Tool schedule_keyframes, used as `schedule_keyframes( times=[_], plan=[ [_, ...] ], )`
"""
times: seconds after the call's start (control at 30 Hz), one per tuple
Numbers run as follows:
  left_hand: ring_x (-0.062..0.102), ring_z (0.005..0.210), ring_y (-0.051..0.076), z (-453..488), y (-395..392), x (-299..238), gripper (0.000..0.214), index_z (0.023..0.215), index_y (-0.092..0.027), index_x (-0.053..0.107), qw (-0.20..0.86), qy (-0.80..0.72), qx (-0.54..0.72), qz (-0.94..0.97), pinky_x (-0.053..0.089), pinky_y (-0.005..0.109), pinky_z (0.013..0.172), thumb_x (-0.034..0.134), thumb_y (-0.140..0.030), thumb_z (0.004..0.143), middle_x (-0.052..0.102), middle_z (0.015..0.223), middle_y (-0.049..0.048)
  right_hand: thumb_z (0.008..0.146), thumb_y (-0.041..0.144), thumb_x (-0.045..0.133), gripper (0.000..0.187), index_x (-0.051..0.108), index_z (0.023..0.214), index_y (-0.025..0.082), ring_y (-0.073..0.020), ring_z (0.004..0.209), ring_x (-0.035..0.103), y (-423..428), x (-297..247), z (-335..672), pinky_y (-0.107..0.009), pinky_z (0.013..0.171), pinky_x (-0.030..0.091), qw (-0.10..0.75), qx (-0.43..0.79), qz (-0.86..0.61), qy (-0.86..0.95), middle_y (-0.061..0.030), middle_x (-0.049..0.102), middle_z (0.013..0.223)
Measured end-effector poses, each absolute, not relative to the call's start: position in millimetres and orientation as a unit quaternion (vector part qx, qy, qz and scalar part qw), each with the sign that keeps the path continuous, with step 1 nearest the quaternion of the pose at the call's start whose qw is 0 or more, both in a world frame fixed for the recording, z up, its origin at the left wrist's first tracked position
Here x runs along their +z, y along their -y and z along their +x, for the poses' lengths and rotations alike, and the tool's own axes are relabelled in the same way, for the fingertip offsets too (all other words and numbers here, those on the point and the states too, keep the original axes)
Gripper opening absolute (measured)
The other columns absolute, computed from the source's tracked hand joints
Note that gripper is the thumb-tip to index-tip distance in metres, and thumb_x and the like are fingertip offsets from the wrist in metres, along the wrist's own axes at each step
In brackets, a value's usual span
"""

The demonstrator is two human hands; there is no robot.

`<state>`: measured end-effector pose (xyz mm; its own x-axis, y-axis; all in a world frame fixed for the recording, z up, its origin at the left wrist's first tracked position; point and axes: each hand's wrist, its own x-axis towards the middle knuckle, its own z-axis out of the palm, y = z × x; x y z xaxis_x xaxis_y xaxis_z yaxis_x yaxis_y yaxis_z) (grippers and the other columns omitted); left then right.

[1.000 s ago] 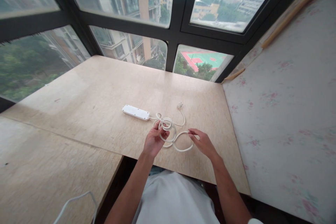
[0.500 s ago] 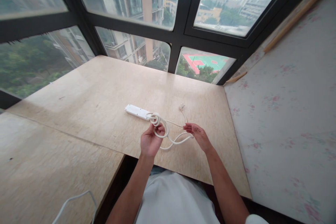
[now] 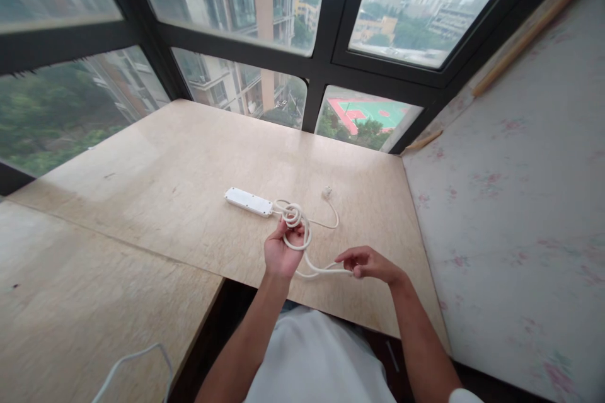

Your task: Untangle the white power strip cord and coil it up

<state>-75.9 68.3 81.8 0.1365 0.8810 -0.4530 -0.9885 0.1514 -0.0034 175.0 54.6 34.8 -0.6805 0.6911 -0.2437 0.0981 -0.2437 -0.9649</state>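
Observation:
A white power strip (image 3: 248,201) lies on the stone-look ledge, its cord leaving from the right end. My left hand (image 3: 285,250) is closed around loose coils of the white power cord (image 3: 307,240), palm up, just right of the strip. Farther right, my right hand (image 3: 371,264) has its fingers curled at the cord's outer loop, thumb and fingertips pinching it. Beyond both hands, the plug (image 3: 327,192) rests on the ledge with a curved length of cord running back to the coils.
The pale ledge (image 3: 142,157) runs under dark-framed windows (image 3: 314,63). A floral-papered wall (image 3: 510,220) bounds it on the right. At the lower left, another white cable (image 3: 127,356) hangs over the ledge's edge. A dark gap opens in front of my body.
My left hand has moved slightly right with the coils. My right hand has come down and nearer, turning from flat with outstretched fingers to curled on the cord.

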Motion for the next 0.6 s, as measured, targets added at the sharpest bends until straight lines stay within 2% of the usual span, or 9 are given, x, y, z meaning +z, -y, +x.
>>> schedule_keyframes(
  times=[0.1,0.17,0.27,0.33,0.5,0.6],
  plan=[
    [0.054,0.072,0.011,-66.8,-69.4,77.6,0.025,0.091,-0.013,0.062,0.743,-0.167,0.632,-0.147,0.042,0.024,0.063,0.038,-0.009,0.092,0.06,0.083,0.0064,0.071,0.041,0.078,0.051,0.069,0.112,0.013,-0.009,0.062,0.051,-48.8,58.2,174.4,-0.019,0.054,0.039,0.13,0.715,-0.325,0.606,-0.0036,0.062,0.072],
    [0.054,0.071,0.011,-61.9,-70.7,74.9,0.022,0.089,-0.013,0.062,0.743,-0.166,0.635,-0.134,0.042,0.025,0.063,0.04,-0.009,0.091,0.06,0.083,0.0058,0.074,0.036,0.076,0.041,0.071,0.107,0.012,-0.0097,0.064,0.054,-45.9,71.6,168.7,-0.02,0.057,0.042,0.114,0.698,-0.314,0.633,-0.0048,0.064,0.075],
    [0.052,0.069,0.011,-58.5,-73.8,72.8,0.017,0.085,-0.013,0.06,0.743,-0.168,0.637,-0.114,0.04,0.024,0.062,0.044,-0.008,0.089,0.059,0.082,0.0049,0.078,0.031,0.072,0.026,0.074,0.094,0.011,-0.0114,0.069,0.058,-43.6,84.4,156.7,-0.022,0.065,0.044,0.136,0.668,-0.294,0.67,-0.0064,0.067,0.077],
    [0.05,0.066,0.01,-59.4,-77.2,72.6,0.016,0.084,-0.013,0.06,0.743,-0.169,0.639,-0.105,0.038,0.024,0.06,0.045,-0.007,0.088,0.059,0.079,0.0044,0.08,0.031,0.071,0.023,0.074,0.089,0.011,-0.0117,0.069,0.059,-43.1,86.8,149.9,-0.022,0.066,0.045,0.15,0.654,-0.297,0.679,-0.0066,0.067,0.077],
    [0.049,0.062,0.009,-67.4,-89.2,73.6,0.017,0.084,-0.013,0.06,0.72,-0.187,0.661,-0.101,0.036,0.023,0.056,0.045,-0.006,0.088,0.059,0.077,0.0041,0.08,0.034,0.07,0.024,0.073,0.09,0.012,-0.013,0.069,0.06,-42.7,77.7,145.0,-0.024,0.066,0.047,0.181,0.584,-0.411,0.676,-0.0066,0.069,0.077],
    [0.051,0.064,0.009,-67.7,-94.5,74.5,0.017,0.083,-0.012,0.06,0.724,-0.184,0.658,-0.092,0.036,0.022,0.056,0.045,-0.006,0.087,0.06,0.079,0.0047,0.078,0.036,0.072,0.03,0.071,0.1,0.014,-0.0167,0.078,0.065,-46.1,72.2,144.0,-0.028,0.07,0.05,0.229,0.619,-0.408,0.631,-0.0093,0.071,0.089]
  ],
)
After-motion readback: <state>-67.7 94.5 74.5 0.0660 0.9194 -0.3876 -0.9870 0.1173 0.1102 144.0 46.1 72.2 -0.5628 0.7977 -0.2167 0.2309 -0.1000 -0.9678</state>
